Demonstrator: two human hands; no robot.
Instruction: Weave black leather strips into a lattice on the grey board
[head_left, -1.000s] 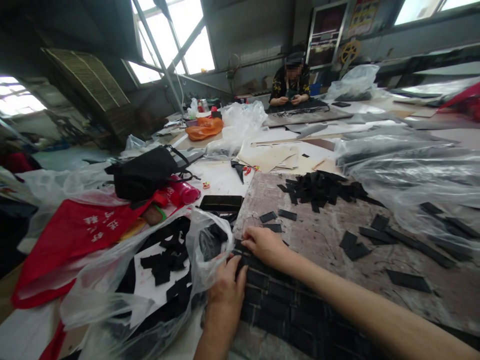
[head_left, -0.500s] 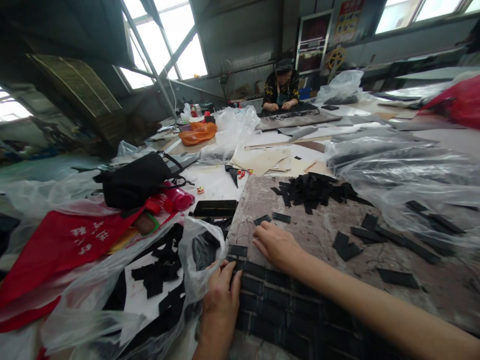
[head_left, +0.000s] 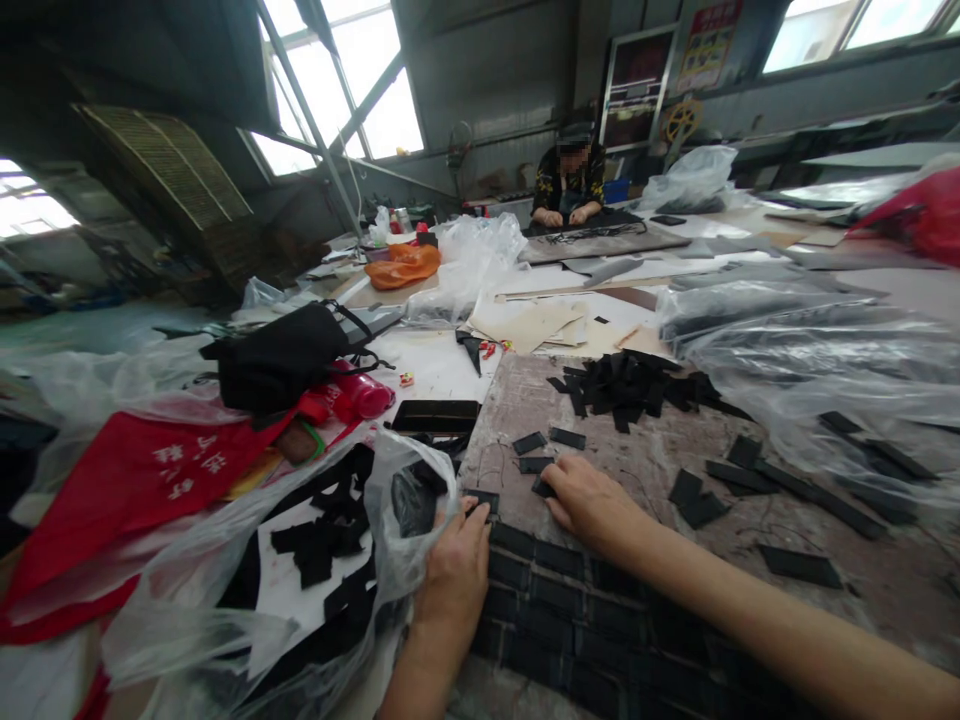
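Pulling slightly nearer, your right hand (head_left: 592,505) now seems to pinch a black strip (head_left: 541,487) in its fingers at the stained board (head_left: 630,470); your left hand (head_left: 457,565) has reached a dark patch (head_left: 484,500) just beyond the laid rows (head_left: 551,600), grip unclear, so each hand apparently has a piece.

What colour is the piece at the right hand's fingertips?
Black; the piece shows best in the head view.

Bright windows (head_left: 369,45) break the dim grey wall (head_left: 491,75) at the back
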